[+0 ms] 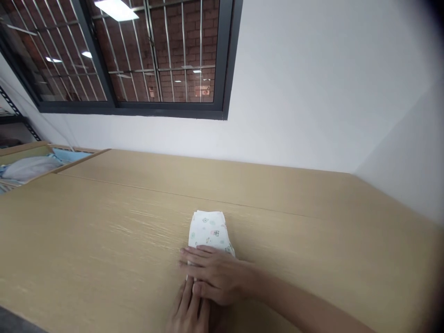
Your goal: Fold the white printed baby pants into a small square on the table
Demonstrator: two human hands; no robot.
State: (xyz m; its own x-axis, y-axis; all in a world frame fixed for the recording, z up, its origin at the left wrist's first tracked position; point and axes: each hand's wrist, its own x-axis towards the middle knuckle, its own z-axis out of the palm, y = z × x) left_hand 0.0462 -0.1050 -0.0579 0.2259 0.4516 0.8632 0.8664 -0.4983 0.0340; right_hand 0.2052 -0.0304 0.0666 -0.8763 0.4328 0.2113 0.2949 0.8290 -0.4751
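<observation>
A folded white cloth [209, 227], printed with small pastel cartoon figures, lies on the wooden tabletop [114, 240]. My right hand [218, 273] rests flat across its near part, fingers stretched out to the left. Close below, my left hand [190, 310] is palm down, fingers extended forward against the cloth's near end and partly beneath my right thumb. The near end of the cloth is hidden by both hands. Whether the piece is plain fabric or a padded item such as a diaper cannot be told.
A white wall [294, 92] rises behind the table, with a dark-framed barred window [166, 110] at upper left. On the far left, a wooden-edged bin [83, 159] holds pale blue and white soft items. A black metal shelf post [14, 108] stands behind it.
</observation>
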